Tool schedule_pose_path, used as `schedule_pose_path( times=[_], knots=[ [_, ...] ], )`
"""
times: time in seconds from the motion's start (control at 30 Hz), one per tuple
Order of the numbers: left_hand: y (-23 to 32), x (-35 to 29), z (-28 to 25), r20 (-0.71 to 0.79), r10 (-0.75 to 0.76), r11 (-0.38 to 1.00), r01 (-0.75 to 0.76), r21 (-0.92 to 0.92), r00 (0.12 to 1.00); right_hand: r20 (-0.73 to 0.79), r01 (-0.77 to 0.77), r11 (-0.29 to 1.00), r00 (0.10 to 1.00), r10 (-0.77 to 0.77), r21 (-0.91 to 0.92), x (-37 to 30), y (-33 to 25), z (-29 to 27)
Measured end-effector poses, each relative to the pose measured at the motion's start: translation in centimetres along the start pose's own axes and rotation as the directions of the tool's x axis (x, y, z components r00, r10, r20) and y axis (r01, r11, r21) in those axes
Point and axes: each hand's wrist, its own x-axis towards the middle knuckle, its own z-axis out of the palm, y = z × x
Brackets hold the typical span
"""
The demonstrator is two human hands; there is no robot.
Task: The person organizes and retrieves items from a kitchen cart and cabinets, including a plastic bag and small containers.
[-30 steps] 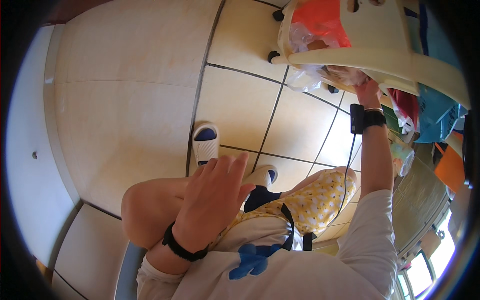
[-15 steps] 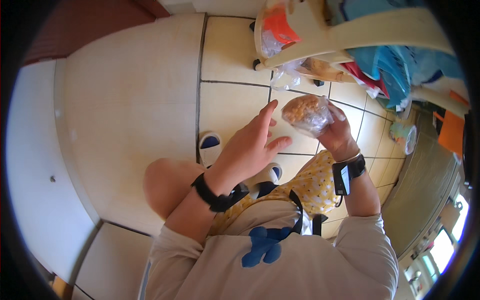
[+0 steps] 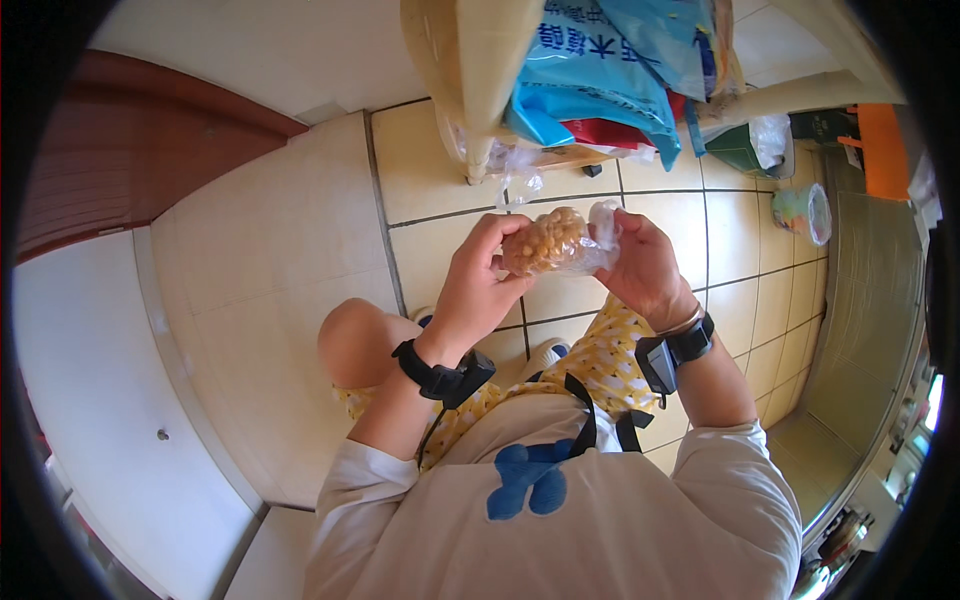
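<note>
A small clear plastic bag (image 3: 553,243) full of tan pieces, like peanuts or beans, hangs between my two hands above the tiled floor. My left hand (image 3: 484,285) grips the filled end, its thumb below and fingers along the far side. On the other end, my right hand (image 3: 645,265) pinches the gathered, whitish plastic of the bag's neck. The bag lies roughly sideways, and some of my fingertips are hidden behind it. Each wrist wears a black strap with a small device.
A cream shelf rack (image 3: 480,80) stands just beyond my hands, with blue plastic packages (image 3: 600,75) on it. To the right are a green box (image 3: 735,150), a clear-rimmed bin (image 3: 816,214) and an orange item (image 3: 885,150). A white cabinet door (image 3: 130,400) is at left.
My left hand, earlier open and apart from the bag, has taken hold of its filled end. My right hand now grips the neck end. The view has shifted, bringing the rack nearer.
</note>
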Motion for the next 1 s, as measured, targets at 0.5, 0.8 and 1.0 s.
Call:
schedule_pose_path(
  times=[0.5, 0.8, 1.0],
  knots=[
    [0.2, 1.3, 3.7, 0.113, -0.047, 0.954, 0.011, 0.300, 0.993, 0.077, 0.175, 0.724, 0.983, -0.167, -0.667, -6.4, -1.1, -3.6],
    [-4.1, 0.8, -2.2, 0.121, -0.252, 0.877, 0.174, 0.448, 0.960, -0.430, 0.470, 0.866, 0.827, -0.363, 0.173, -9.8, -1.9, -14.4],
    [-4.0, -0.1, -4.1, 0.138, -0.313, 0.852, 0.214, 0.479, 0.939, -0.381, 0.851, 0.516, 0.449, -0.808, -0.094, -15.9, -19.3, -21.8]
  ],
)
